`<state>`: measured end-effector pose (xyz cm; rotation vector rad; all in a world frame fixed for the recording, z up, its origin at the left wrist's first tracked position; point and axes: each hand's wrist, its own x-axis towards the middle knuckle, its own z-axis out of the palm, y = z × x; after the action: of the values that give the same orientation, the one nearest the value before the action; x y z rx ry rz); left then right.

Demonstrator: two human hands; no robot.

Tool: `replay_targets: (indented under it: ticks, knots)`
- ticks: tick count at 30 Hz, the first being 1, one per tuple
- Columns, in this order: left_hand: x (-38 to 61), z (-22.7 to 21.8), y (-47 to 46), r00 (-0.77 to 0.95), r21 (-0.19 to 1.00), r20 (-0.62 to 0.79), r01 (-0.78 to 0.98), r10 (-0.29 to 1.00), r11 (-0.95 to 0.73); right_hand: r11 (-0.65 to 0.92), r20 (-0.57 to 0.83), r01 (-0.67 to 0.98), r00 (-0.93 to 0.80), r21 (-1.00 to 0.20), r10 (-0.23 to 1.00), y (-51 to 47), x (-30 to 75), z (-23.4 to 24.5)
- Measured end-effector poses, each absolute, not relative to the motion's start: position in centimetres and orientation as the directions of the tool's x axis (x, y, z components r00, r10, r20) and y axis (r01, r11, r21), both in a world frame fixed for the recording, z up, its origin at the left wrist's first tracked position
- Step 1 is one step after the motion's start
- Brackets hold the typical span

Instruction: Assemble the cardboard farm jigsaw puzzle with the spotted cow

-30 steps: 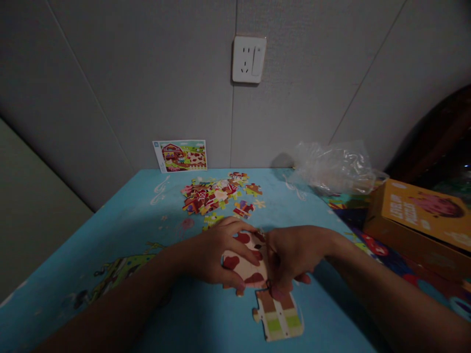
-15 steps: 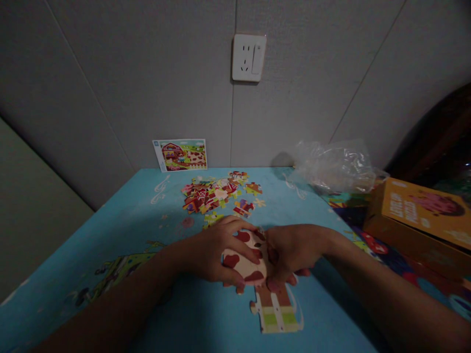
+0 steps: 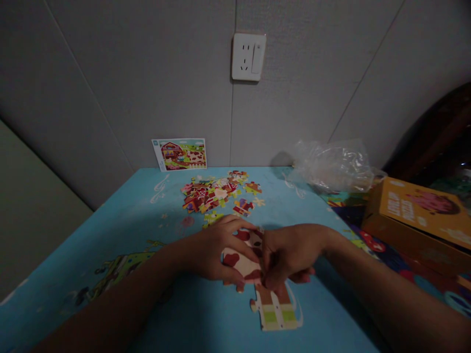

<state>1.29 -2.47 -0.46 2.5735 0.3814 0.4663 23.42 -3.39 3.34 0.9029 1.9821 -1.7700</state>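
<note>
Joined jigsaw pieces with a brown-spotted cow pattern (image 3: 239, 262) lie on the blue table mat. My left hand (image 3: 224, 250) rests over their left part, fingers spread and thumb along the lower edge. On the right side of the same pieces, my right hand (image 3: 290, 255) is closed, with curled fingers and thumb pressed down near the seam. Whatever sits within those fingers is hidden. Below the right hand, a fence-and-grass puzzle section (image 3: 277, 314) adjoins the cow part, and the thumb covers its upper edge.
A pile of loose puzzle pieces (image 3: 206, 193) lies beyond my hands. A farm picture card (image 3: 180, 154) leans against the wall under the socket (image 3: 248, 56). To the right are a clear plastic bag (image 3: 334, 166) and an orange puzzle box (image 3: 419, 211).
My right hand has shifted slightly left over the cow pieces, its fingers curled more tightly. The left hand stays in place.
</note>
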Motion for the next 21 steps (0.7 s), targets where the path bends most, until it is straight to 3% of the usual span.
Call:
replay_targets:
  ticks: [5, 9, 12, 15, 21]
  knots:
    - [1.3, -0.5, -2.5, 0.886, 0.496, 0.268, 0.211, 0.379, -0.843, 0.136, -0.517, 0.586, -0.784, -0.799, 0.343, -3.2, 23.2, 2.7]
    - [1.5, -0.7, -1.9, 0.804, 0.491, 0.371, 0.256, 0.465, -0.833, 0.187, -0.304, 0.501, -0.737, -0.845, 0.604, -2.6, 23.0, 1.7]
    - [1.4, -1.2, -1.2, 0.702, 0.463, 0.448, 0.347, 0.553, -0.816, 0.293, -0.154, 0.518, -0.657, -0.804, 0.738, -2.1, 22.7, 0.8]
    - [1.2, -1.5, -0.6, 0.640, 0.470, 0.456, 0.416, 0.618, -0.778, 0.357, -0.123, 0.608, -0.605, -0.709, 0.787, -1.9, 22.5, 0.4]
    - [1.0, -1.7, -0.3, 0.596, 0.497, 0.474, 0.427, 0.649, -0.755, 0.349, -0.145, 0.687, -0.552, -0.638, 0.821, -2.0, 22.5, 1.3]
